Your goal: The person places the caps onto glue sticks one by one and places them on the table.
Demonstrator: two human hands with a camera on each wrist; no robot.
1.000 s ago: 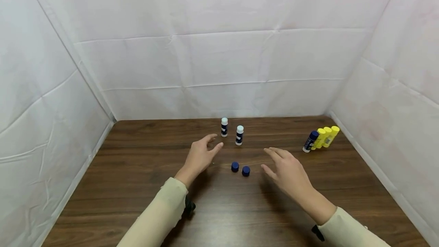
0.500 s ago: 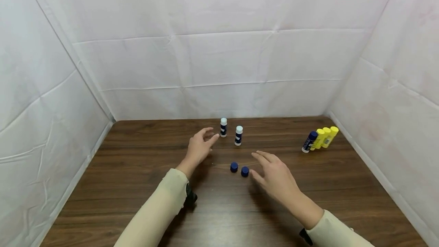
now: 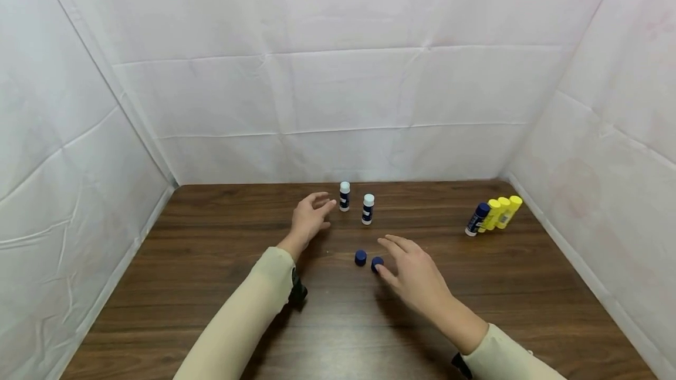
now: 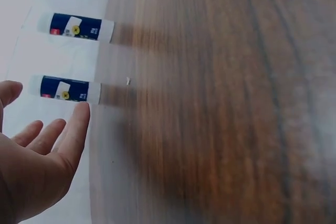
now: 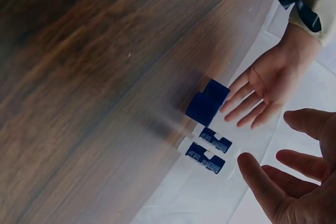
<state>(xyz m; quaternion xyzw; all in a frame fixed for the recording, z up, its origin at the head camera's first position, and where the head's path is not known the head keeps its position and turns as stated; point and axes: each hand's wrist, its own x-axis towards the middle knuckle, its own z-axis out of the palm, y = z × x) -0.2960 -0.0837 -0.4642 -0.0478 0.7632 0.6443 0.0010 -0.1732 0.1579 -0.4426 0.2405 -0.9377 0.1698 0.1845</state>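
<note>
Two navy glue sticks with white tops stand upright at the back middle, one (image 3: pixel 345 197) to the left of and behind the other (image 3: pixel 368 210). My left hand (image 3: pixel 308 217) hovers just left of the left glue stick, fingers apart and holding nothing; in the left wrist view a fingertip overlaps that stick (image 4: pixel 64 88). Two round navy caps lie nearer the front: a left cap (image 3: pixel 361 257) and a right cap (image 3: pixel 377 261). Over the right cap reaches my right hand (image 3: pixel 415 274), its thumb partly covering the cap in the head view. Its fingers are loosely spread with nothing between them.
At the right, a navy-capped glue stick (image 3: pixel 477 220) stands beside several yellow tubes (image 3: pixel 504 213) in a row. White cloth walls (image 3: pixel 338 157) border the brown wooden table (image 3: pixel 222 239) at the back and sides.
My right hand has moved left from beside the caps to the right cap. The left hand has shifted slightly away toward the back, beside the left glue stick.
</note>
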